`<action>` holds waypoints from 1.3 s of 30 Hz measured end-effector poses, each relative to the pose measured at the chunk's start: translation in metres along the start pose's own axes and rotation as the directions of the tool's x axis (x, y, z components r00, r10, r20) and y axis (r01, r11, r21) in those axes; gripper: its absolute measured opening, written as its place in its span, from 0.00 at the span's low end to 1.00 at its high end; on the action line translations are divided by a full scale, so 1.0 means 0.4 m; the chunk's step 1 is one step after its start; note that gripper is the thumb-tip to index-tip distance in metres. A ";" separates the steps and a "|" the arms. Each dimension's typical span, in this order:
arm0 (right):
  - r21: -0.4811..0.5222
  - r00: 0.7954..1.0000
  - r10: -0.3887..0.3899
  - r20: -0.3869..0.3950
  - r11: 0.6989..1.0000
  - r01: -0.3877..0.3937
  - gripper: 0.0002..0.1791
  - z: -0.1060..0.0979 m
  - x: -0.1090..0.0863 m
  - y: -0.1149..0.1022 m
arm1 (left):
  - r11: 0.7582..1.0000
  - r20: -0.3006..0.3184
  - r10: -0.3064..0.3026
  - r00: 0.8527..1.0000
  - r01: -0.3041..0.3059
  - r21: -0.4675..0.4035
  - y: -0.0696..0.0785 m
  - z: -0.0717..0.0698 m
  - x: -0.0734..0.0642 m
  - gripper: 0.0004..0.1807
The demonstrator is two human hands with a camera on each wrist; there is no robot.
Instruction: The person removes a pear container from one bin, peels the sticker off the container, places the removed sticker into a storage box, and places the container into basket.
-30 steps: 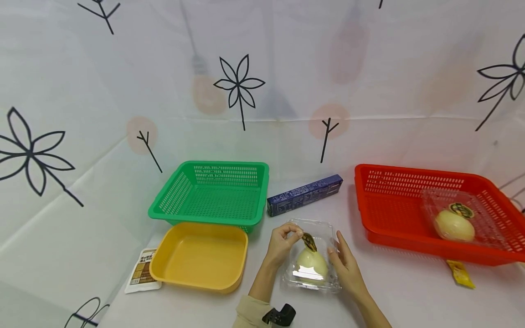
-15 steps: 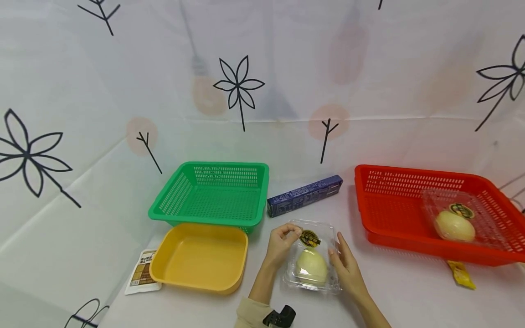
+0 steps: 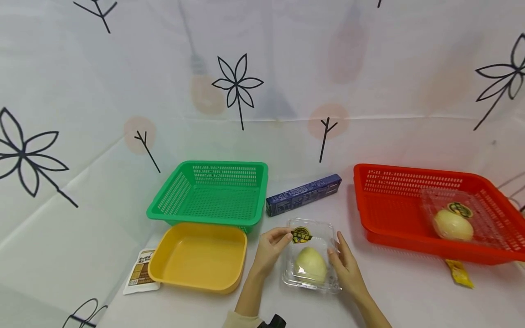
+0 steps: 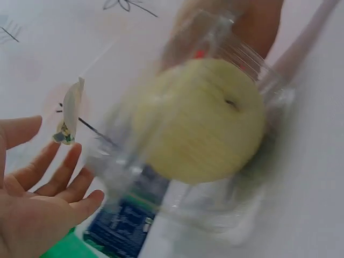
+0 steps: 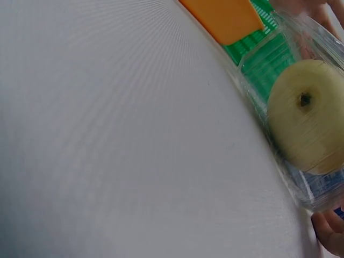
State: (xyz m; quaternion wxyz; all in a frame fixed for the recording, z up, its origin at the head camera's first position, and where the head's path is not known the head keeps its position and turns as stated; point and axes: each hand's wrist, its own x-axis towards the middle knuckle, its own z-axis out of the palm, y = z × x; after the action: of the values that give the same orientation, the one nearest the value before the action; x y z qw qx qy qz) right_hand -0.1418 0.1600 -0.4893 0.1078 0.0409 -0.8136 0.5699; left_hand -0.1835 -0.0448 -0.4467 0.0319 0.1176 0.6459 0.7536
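Note:
A clear plastic clamshell box [image 3: 326,228] with a round pale yellow fruit [image 3: 311,264] inside lies on the white table in the head view. My right hand [image 3: 346,269] holds its right side, thumb over the edge and fingers along the wall. A round black and gold sticker [image 3: 301,234] hangs from the fingertips of my left hand [image 3: 268,250], above the far left part of the lid. In the left wrist view the sticker [image 4: 71,110] clings to the index fingertip, while the thumb stands apart from it. The fruit [image 5: 309,118] shows its stem dimple in the right wrist view.
A green basket [image 3: 262,191] and a yellow tray [image 3: 242,255] stand left, beside a white and brown packet [image 3: 141,275]. A dark blue carton [image 3: 303,196] lies behind. Right is a red basket [image 3: 389,237] with a second boxed fruit [image 3: 453,224]; a yellow sachet [image 3: 459,274] lies before it.
My left hand has drawn a little to the left with the sticker, and its fingers have straightened. The sticker has turned from upright to face-up. My right hand and the box stay in place.

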 end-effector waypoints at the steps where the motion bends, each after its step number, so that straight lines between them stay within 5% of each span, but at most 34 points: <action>1: -0.001 1.000 -0.003 0.002 1.000 0.003 0.33 -0.001 0.000 0.000 | 1.000 -0.008 -0.009 1.000 0.009 0.017 0.013 -0.007 -0.009 0.14; 5: -0.001 1.000 -0.016 0.004 1.000 0.016 0.33 -0.002 -0.001 -0.001 | 0.996 -0.039 -0.004 0.999 0.007 0.085 0.063 -0.058 -0.042 0.15; 10: 0.012 1.000 -0.009 0.003 1.000 0.009 0.33 -0.001 -0.001 -0.002 | 0.995 -0.152 0.011 0.988 0.004 0.099 0.096 -0.161 -0.079 0.16; 15: 0.017 1.000 -0.004 0.002 1.000 0.004 0.33 -0.001 0.000 -0.003 | 0.986 -0.301 0.028 0.953 0.023 0.164 0.120 -0.282 -0.113 0.16; 22: 0.009 1.000 0.006 0.014 1.000 -0.007 0.33 -0.001 0.000 -0.006 | 0.920 -0.429 -0.056 0.902 0.214 0.329 0.153 -0.443 -0.151 0.21; 29: 0.017 1.000 0.000 0.022 1.000 -0.001 0.33 -0.002 -0.001 -0.007 | 0.810 -0.432 -0.132 0.892 0.348 0.472 0.173 -0.556 -0.158 0.26; 39: 0.014 1.000 0.008 0.024 1.000 -0.009 0.33 -0.002 -0.001 -0.006 | 0.741 -0.330 -0.244 0.912 0.395 0.544 0.144 -0.621 -0.134 0.25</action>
State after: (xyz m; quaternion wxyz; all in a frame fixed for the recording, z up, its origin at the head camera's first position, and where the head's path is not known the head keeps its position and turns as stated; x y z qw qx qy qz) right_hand -0.1410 0.1598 -0.4871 0.0953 0.0450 -0.8109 0.5756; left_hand -0.1796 -0.3050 -0.4319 0.0450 -0.0827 0.8600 0.5015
